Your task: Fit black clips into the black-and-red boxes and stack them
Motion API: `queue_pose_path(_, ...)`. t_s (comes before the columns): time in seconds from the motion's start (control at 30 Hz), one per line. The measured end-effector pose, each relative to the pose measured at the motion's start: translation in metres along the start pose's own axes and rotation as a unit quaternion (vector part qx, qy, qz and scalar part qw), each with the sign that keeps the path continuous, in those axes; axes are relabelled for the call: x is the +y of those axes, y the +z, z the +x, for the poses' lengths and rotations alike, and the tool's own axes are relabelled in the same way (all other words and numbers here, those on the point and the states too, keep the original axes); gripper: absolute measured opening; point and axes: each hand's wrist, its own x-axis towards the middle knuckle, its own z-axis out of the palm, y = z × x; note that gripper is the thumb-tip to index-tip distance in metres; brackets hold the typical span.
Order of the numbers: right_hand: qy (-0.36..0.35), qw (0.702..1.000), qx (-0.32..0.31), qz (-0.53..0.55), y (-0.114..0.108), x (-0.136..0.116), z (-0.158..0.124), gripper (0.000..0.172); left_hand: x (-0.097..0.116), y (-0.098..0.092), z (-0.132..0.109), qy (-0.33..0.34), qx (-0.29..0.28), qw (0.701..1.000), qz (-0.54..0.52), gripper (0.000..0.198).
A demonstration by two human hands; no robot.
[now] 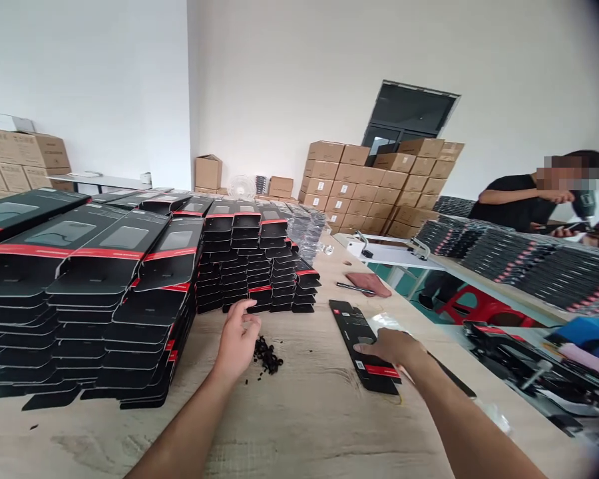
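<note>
1. Left hand (237,342) reaches in low over the pale wooden counter (299,432), its grip wide and holding nothing, with the fingers curled loosely just beside the nearest stack.
2. Small black bits (266,354) lie in a loose heap on the counter, right beside that hand's heel.
3. Black cartons with red bands (114,299) stand in tall, leaning stacks across the counter's left side, the nearest stack just left of the left hand.
4. Flat black carton (362,349) with a red band lies on the counter, its long axis running from the far left to the near right, its narrow end pointing away from the person.
5. Right hand (392,351) rests palm-down on the carton's right edge, its grip open and flat, not closed around it.
6. Clear plastic sheet (387,322) lies partly beneath the right hand, touching the carton's far side.
7. Brown cardboard cartons (369,186) rise in a stack beyond the counter.
8. Co-worker (516,203) in a dark shirt stands far right, behind a second counter (509,279) lined with more black cartons.
</note>
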Motion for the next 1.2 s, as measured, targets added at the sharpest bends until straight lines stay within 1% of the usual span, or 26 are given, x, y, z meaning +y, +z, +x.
queue_pose_path(0.03,0.015,1.0,-0.017,0.002,0.008,0.005,-0.004,0.059,0.0,0.0,-0.001,0.006,-0.01,1.0,0.005,0.029)
queue_pose_path(0.07,0.025,0.999,-0.019,0.012,0.014,0.009,-0.007,0.059,0.001,0.0,-0.002,0.012,-0.018,1.0,0.009,0.027)
queue_pose_path(0.13,0.032,0.999,-0.009,0.029,0.021,0.017,-0.009,0.057,0.0,-0.001,-0.003,0.021,-0.026,0.999,0.013,0.025)
queue_pose_path(0.27,-0.005,0.996,0.016,0.091,0.027,0.031,-0.006,0.04,0.0,-0.003,-0.004,0.022,-0.031,0.999,0.021,0.021)
queue_pose_path(0.37,-0.026,0.987,0.045,0.15,0.03,0.039,-0.006,0.04,0.001,-0.003,-0.004,0.023,-0.039,0.999,0.023,0.02)
queue_pose_path(0.47,-0.034,0.965,0.041,0.257,0.029,0.047,-0.013,0.04,0.002,-0.003,-0.003,0.023,-0.041,0.999,0.021,0.019)
queue_pose_path(0.53,-0.025,0.932,0.01,0.362,0.023,0.05,-0.021,0.039,0.003,-0.003,-0.003,0.021,-0.039,0.999,0.016,0.019)
queue_pose_path(0.57,-0.021,0.906,-0.012,0.422,0.018,0.05,-0.027,0.038,0.004,-0.003,-0.003,0.019,-0.04,0.999,0.013,0.019)
queue_pose_path(0.63,-0.031,0.84,-0.05,0.539,0.007,0.043,-0.041,0.034,0.008,-0.001,-0.005,0.001,-0.061,0.998,0.002,0.021)
queue_pose_path(0.67,-0.049,0.805,-0.057,0.589,0.001,0.035,-0.049,0.034,0.01,0.0,-0.006,-0.013,-0.084,0.996,-0.009,0.024)
queue_pose_path(0.7,-0.074,0.773,-0.056,0.627,-0.003,0.023,-0.056,0.034,0.014,0.002,-0.009,-0.026,-0.118,0.992,-0.025,0.028)
queue_pose_path(0.73,-0.103,0.749,-0.046,0.653,-0.007,0.008,-0.064,0.033,0.017,0.004,-0.012,-0.038,-0.16,0.985,-0.045,0.033)
queue_pose_path(0.77,-0.136,0.73,-0.033,0.669,-0.008,-0.011,-0.071,0.033,0.021,0.005,-0.015,-0.048,-0.206,0.975,-0.07,0.037)
queue_pose_path(0.83,-0.2,0.707,-0.023,0.678,-0.007,-0.055,-0.081,0.033,0.027,0.008,-0.022,-0.068,-0.296,0.945,-0.119,0.04)
queue_pose_path(0.87,-0.231,0.709,-0.016,0.667,-0.005,-0.078,-0.084,0.035,0.029,0.008,-0.025,-0.081,-0.326,0.931,-0.139,0.041)
queue_pose_path(0.9,-0.258,0.72,-0.016,0.644,-0.003,-0.099,-0.086,0.038,0.031,0.008,-0.027,-0.097,-0.345,0.921,-0.154,0.042)
queue_pose_path(0.93,-0.278,0.725,-0.019,0.629,0.0,-0.117,-0.085,0.042,0.031,0.008,-0.027,-0.111,-0.347,0.917,-0.164,0.042)
queue_pose_path(0.97,-0.294,0.727,-0.023,0.621,0.003,-0.131,-0.083,0.045,0.031,0.007,-0.027,-0.123,-0.335,0.919,-0.169,0.042)
queue_pose_path(1.0,-0.302,0.726,-0.024,0.617,0.006,-0.14,-0.08,0.047,0.03,0.005,-0.025,-0.13,-0.311,0.926,-0.169,0.042)
queue_pose_path(1.07,-0.315,0.732,-0.028,0.603,0.014,-0.147,-0.071,0.044,0.025,0.002,-0.02,-0.14,-0.244,0.947,-0.153,0.039)
queue_pose_path(1.1,-0.326,0.743,-0.035,0.584,0.02,-0.146,-0.068,0.039,0.022,0.001,-0.017,-0.143,-0.207,0.958,-0.136,0.035)
queue_pose_path(1.13,-0.34,0.758,-0.047,0.555,0.027,-0.144,-0.066,0.032,0.019,0.0,-0.014,-0.143,-0.173,0.968,-0.114,0.03)
queue_pose_path(1.2,-0.37,0.795,-0.076,0.474,0.042,-0.14,-0.065,0.017,0.014,0.001,-0.01,-0.14,-0.125,0.98,-0.064,0.019)
